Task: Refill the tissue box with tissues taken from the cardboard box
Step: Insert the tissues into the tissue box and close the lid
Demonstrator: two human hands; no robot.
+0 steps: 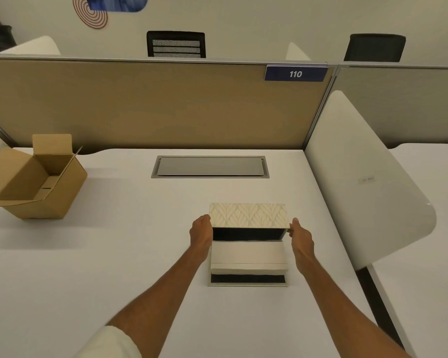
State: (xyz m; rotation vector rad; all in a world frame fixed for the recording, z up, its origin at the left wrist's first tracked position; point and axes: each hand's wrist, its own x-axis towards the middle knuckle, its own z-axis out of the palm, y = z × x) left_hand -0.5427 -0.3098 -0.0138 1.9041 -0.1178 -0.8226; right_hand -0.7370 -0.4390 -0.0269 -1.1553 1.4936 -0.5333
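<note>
The tissue box cover (248, 214), cream with a leaf pattern and dark inside, is tipped up at its near edge above a white stack of tissues (248, 255). The stack lies on the box's flat base (247, 280), which has a dark lining. My left hand (201, 235) grips the cover's left end and my right hand (301, 237) grips its right end. The brown cardboard box (34, 182) stands open at the far left of the desk, tilted, and I see no tissues inside it.
A white desk (114, 241) carries everything. A grey cable hatch (210, 167) is set into it behind the tissue box. A tan partition (140, 104) closes the back, and a white curved divider (360, 177) stands at the right.
</note>
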